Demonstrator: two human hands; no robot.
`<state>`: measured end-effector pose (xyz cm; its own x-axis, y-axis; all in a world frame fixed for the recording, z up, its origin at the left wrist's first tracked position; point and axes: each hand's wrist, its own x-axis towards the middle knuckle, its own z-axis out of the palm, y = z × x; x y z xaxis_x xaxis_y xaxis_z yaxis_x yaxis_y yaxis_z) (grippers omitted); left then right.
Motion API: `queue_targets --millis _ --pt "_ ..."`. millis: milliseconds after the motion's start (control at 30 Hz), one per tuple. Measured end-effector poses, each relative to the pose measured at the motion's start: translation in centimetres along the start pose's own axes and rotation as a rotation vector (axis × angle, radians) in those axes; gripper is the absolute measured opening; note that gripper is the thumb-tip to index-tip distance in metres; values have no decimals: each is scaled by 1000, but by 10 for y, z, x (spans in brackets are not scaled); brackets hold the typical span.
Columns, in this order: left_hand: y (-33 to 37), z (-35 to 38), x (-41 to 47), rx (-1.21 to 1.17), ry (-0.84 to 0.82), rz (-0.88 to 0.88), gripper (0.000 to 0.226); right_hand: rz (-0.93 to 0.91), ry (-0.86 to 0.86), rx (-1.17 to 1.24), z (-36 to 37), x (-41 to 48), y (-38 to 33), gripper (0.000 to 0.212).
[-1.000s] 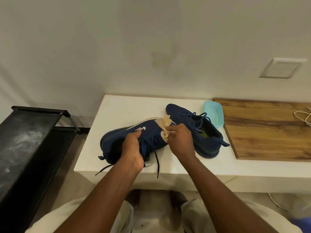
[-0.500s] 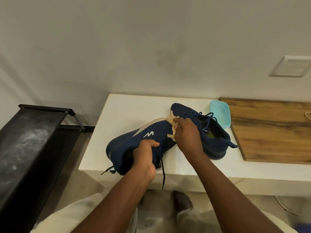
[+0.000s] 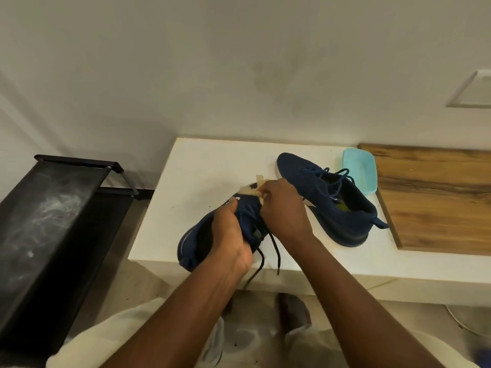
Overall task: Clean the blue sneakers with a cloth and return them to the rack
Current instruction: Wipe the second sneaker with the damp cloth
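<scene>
My left hand grips one blue sneaker round its opening and holds it tilted over the front edge of the white table, its black laces dangling. My right hand pinches a small cream cloth against the sneaker's upper near the toe. The second blue sneaker stands upright on the table just right of my hands, toe toward the wall. The black shoe rack stands on the floor to the left.
A light blue plastic dish sits behind the second sneaker, against a wooden board on the right. The wall runs close behind the table. My knees and feet are below the table's front edge.
The held sneaker has turned more heel-toward-me and tipped further over the table's front edge. My right hand with the cloth stays on its upper. The view has shifted a little left.
</scene>
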<state>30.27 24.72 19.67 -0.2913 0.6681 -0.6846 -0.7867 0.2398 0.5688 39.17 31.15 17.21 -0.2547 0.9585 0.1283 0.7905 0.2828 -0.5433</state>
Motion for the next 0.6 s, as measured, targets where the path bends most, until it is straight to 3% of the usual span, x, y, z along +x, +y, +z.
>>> queue_targets --millis 100,233,333,433,600 --pt "7 -5 1 -47 -40 -8 30 -142 -84 140 1 -17 -30 29" --pt "18 -8 1 -121 -30 -26 36 -319 -203 138 -6 -28 -45 29" --pt "21 -5 5 -137 -14 -24 52 -200 -163 -52 -11 -9 -13 33" --pt "22 -5 15 -158 16 3 58 -4 -113 15 -12 -8 9 27" --pt "34 -10 28 -171 -29 18 53 -160 -97 325 -7 -30 -14 21"
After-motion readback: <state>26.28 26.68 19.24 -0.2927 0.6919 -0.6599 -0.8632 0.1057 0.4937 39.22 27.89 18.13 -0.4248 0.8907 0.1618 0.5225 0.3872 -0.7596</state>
